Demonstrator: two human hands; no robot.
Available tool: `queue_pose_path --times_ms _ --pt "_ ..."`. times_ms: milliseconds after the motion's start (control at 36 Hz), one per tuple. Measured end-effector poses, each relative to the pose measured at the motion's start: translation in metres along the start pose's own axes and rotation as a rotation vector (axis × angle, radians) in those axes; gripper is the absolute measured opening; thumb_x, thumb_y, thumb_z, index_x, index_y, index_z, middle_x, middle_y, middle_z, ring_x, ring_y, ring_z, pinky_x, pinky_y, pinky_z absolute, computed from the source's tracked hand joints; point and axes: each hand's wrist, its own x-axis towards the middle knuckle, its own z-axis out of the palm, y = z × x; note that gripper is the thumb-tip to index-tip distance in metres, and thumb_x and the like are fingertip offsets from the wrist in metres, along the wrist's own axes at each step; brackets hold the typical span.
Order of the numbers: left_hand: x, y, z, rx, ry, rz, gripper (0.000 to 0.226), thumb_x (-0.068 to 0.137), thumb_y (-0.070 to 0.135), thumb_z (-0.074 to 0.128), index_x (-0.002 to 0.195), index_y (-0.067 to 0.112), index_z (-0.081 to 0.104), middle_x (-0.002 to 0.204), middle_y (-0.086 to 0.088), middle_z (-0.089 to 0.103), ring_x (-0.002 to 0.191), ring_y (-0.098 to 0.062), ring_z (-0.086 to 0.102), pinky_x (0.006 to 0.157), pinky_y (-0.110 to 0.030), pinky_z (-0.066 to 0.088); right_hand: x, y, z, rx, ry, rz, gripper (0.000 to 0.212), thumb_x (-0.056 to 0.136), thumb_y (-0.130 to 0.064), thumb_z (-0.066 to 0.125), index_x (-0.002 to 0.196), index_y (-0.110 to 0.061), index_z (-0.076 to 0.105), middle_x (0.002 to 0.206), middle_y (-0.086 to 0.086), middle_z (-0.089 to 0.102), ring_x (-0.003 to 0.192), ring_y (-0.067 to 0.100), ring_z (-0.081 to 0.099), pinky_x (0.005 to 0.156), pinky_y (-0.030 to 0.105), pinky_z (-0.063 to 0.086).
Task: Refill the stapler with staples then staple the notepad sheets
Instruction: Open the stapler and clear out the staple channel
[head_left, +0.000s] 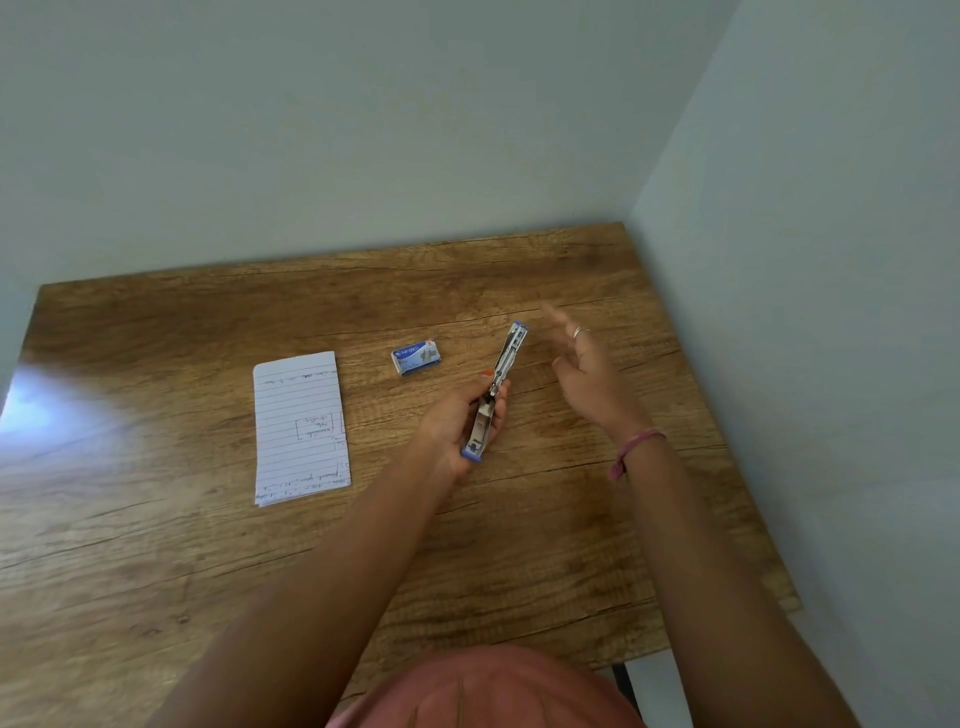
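Note:
My left hand (457, 426) grips a small blue and silver stapler (498, 387), which is swung fully open into one long line above the table. Its far end points away from me. My right hand (587, 374) hovers just to the right of the stapler with fingers spread and relaxed, holding nothing; it looks blurred. A small blue box of staples (416, 357) lies on the wood just left of the stapler's far end. A stack of lined notepad sheets (301, 426) with handwriting lies flat further left.
The wooden table (156, 545) fits into a corner, with pale walls behind it and along its right side. A bright glare patch shows on the table's left edge. A pink band sits on my right wrist.

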Motion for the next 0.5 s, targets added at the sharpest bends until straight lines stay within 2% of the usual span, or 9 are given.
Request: queue_pose_path --times_ms 56,139,222,250,278,333,361,444,500 --pt "0.0002 -0.0001 0.0006 -0.005 0.000 0.000 0.014 0.094 0.009 0.056 0.105 0.001 0.061 0.078 -0.012 0.069 0.053 -0.011 0.064 0.048 -0.019 0.054 0.0005 -0.0012 0.0000 -0.007 0.018 -0.006 0.069 0.092 0.008 0.038 0.144 -0.036 0.035 0.152 -0.005 0.036 0.135 0.009 0.038 0.108 0.027 0.039" --pt "0.0001 0.0003 0.0007 -0.001 0.002 0.002 0.014 0.094 0.008 0.056 0.104 0.001 0.061 0.076 -0.012 0.069 0.053 -0.011 0.064 0.049 -0.019 0.055 0.0004 -0.0013 -0.0010 -0.092 -0.016 -0.044 0.068 0.088 0.014 0.038 0.136 -0.032 0.049 0.147 -0.004 0.041 0.135 0.002 0.033 0.114 0.020 0.026" --pt "0.0002 0.0006 0.0006 0.008 0.004 0.000 0.012 0.093 0.009 0.057 0.100 0.001 0.062 0.078 -0.012 0.069 0.054 -0.011 0.064 0.050 -0.019 0.055 -0.0007 -0.0031 -0.0015 -0.042 0.040 -0.023 0.069 0.091 0.009 0.039 0.146 -0.032 0.034 0.153 -0.009 0.028 0.122 -0.021 0.029 0.095 -0.002 0.030" --pt "0.0003 0.0005 0.0005 0.009 0.004 0.000 0.012 0.094 0.009 0.057 0.101 0.001 0.062 0.078 -0.012 0.069 0.054 -0.011 0.064 0.050 -0.019 0.055 -0.0007 -0.0031 -0.0020 -0.023 0.054 -0.019 0.070 0.092 0.009 0.039 0.148 -0.031 0.029 0.155 -0.008 0.025 0.122 -0.019 0.028 0.092 -0.004 0.029" --pt "0.0003 0.0004 0.0005 0.010 0.004 0.000 0.012 0.094 0.009 0.057 0.101 0.001 0.062 0.079 -0.012 0.068 0.054 -0.011 0.064 0.049 -0.019 0.055 -0.0007 -0.0036 -0.0027 -0.025 0.044 -0.017 0.071 0.091 0.009 0.039 0.149 -0.031 0.029 0.156 -0.005 0.025 0.125 -0.013 0.028 0.096 -0.001 0.029" --pt "0.0001 0.0002 0.0008 0.009 0.004 0.000 0.012 0.094 0.009 0.056 0.101 0.001 0.062 0.077 -0.012 0.069 0.053 -0.011 0.064 0.049 -0.019 0.054 -0.0008 -0.0028 -0.0038 -0.090 -0.032 -0.032 0.070 0.089 0.013 0.039 0.143 -0.033 0.042 0.153 -0.003 0.033 0.127 -0.001 0.035 0.108 0.016 0.030" --pt "0.0000 0.0001 0.0009 0.009 0.004 -0.001 0.012 0.094 0.009 0.056 0.100 0.001 0.062 0.076 -0.012 0.069 0.053 -0.011 0.064 0.049 -0.019 0.054 -0.0008 -0.0021 -0.0042 -0.113 -0.051 -0.041 0.069 0.088 0.014 0.038 0.139 -0.032 0.047 0.151 -0.002 0.036 0.130 0.003 0.036 0.111 0.018 0.029" --pt "0.0000 0.0002 0.0012 0.015 0.006 -0.001 0.011 0.094 0.009 0.056 0.097 0.001 0.062 0.075 -0.012 0.069 0.053 -0.011 0.064 0.049 -0.019 0.054 -0.0008 -0.0017 -0.0034 -0.068 0.007 -0.016 0.067 0.090 0.011 0.038 0.143 -0.032 0.040 0.152 -0.001 0.033 0.139 0.009 0.029 0.096 -0.004 0.021" --pt "-0.0001 0.0003 0.0011 0.018 0.007 0.000 0.011 0.094 0.009 0.056 0.097 0.001 0.063 0.075 -0.012 0.069 0.053 -0.011 0.064 0.049 -0.018 0.054 -0.0007 -0.0023 -0.0034 -0.027 0.037 -0.014 0.072 0.091 0.010 0.038 0.149 -0.031 0.028 0.156 -0.003 0.026 0.143 0.007 0.021 0.104 0.005 0.017"
